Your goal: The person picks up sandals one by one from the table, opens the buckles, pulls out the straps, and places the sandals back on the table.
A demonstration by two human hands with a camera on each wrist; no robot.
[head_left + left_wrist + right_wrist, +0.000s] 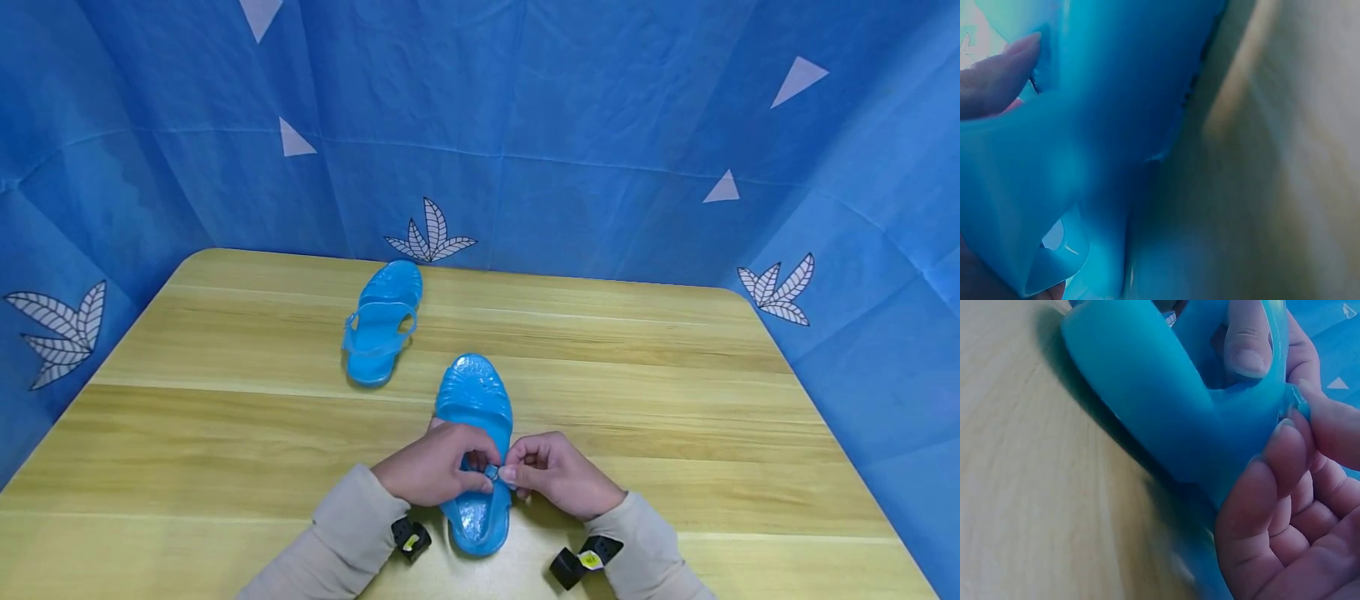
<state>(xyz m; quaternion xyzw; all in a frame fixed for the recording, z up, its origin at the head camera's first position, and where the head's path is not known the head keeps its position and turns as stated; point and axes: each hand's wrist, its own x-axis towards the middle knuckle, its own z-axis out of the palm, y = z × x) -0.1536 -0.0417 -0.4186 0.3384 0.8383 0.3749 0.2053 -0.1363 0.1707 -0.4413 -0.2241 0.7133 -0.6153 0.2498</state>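
A glossy blue jelly sandal (474, 387) lies toe-away on the table in front of me. My left hand (438, 467) reaches over it from the left and holds its strap near a small buckle (491, 472). From the right, my right hand (562, 475) pinches the strap's end between thumb and forefinger. In the right wrist view that strap end (1297, 400) sticks out between the fingertips, and the left thumb (1249, 353) presses within the strap opening. The sandal's side (1129, 81) fills much of the left wrist view, hiding most of the left hand.
A matching blue sandal (392, 287) stands farther back on the left, its ankle strap looped across. The wooden table (675, 383) has rounded far corners. Behind it hangs a blue curtain (570, 167) with white triangles and leaf prints.
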